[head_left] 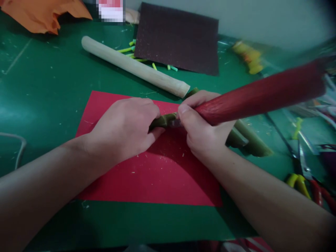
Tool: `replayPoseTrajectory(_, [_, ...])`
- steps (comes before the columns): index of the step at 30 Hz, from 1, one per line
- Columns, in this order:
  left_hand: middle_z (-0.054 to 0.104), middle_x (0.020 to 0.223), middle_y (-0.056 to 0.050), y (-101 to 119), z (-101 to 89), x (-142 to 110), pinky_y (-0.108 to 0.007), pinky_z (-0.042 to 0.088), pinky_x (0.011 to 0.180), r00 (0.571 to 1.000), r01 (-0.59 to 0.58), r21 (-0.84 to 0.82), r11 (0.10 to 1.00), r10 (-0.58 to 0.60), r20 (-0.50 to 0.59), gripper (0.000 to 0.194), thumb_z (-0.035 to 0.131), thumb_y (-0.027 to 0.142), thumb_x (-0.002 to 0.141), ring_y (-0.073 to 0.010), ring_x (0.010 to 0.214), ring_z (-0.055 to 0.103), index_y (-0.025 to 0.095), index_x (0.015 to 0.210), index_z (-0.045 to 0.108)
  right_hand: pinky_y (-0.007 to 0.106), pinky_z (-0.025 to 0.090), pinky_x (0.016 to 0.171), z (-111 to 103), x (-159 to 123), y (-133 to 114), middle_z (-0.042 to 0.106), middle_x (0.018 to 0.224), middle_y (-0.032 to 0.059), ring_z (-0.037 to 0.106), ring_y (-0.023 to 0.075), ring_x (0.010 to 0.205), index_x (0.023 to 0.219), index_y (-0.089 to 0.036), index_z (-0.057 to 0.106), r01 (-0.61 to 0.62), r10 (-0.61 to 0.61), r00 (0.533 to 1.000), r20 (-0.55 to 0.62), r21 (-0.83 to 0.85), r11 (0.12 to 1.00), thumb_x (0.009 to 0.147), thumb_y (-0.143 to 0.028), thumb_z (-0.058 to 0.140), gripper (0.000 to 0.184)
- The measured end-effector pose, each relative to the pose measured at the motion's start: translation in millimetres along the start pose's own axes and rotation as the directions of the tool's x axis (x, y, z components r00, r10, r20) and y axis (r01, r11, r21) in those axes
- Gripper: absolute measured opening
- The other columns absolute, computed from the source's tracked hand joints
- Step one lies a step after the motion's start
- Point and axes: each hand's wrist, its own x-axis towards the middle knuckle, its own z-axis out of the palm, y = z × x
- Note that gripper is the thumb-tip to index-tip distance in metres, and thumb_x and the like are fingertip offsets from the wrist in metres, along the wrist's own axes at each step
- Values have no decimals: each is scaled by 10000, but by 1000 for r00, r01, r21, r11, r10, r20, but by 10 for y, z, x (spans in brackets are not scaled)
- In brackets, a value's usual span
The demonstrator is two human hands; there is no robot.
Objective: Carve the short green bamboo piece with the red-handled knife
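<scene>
My left hand (126, 127) is closed, its fingers pinching the end of an olive-green paper strip (164, 120) over a red paper sheet (154, 175). My right hand (202, 129) is wrapped round the near end of a long red paper roll (262, 94) that points up and to the right, its thumb pressing where the green strip meets the roll. Two more olive-green rolled pieces (252, 141) lie on the mat just behind my right wrist.
A green cutting mat (44, 91) covers the table. A cream paper roll (133, 66) lies diagonally behind the hands, beside a dark brown sheet (178, 38) and small green scraps. Orange paper (42, 14) is at the far left. Scissors and pliers (304, 175) lie at the right.
</scene>
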Motion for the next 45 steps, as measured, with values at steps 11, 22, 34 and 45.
replayPoseTrajectory(11, [734,931,-106,15,-4,3,-428,539,816,999,19,-12,1000,-18,38,217,567,351,949,-316,936,700,195,909,713,279,506,537,7,-13,23,615,602,-51,588,117,549,653,-246,641,25,-25,1000,-19,37,999,794,-94,679,211])
replayPoseTrajectory(22, [721,916,-88,19,-15,20,-367,488,740,999,17,28,999,-18,46,223,575,344,958,-278,898,678,174,924,716,263,530,560,8,9,-19,614,597,-57,597,106,558,628,-239,632,-8,8,1000,-30,31,999,777,-103,674,206])
replayPoseTrajectory(34, [707,886,-70,1,-5,9,-347,401,672,1000,11,43,999,-12,26,238,564,370,969,-261,848,653,189,901,702,290,538,572,15,-10,-21,622,618,-50,606,119,574,644,-241,625,-6,7,999,-38,8,1000,793,-118,670,198])
replayPoseTrajectory(45, [723,897,-76,-4,18,14,-345,451,700,1000,1,40,999,-1,13,224,585,360,953,-261,864,668,183,906,714,315,520,547,-1,-5,10,578,604,-48,580,127,552,648,-251,558,-3,4,1000,20,-16,1000,838,-151,708,262])
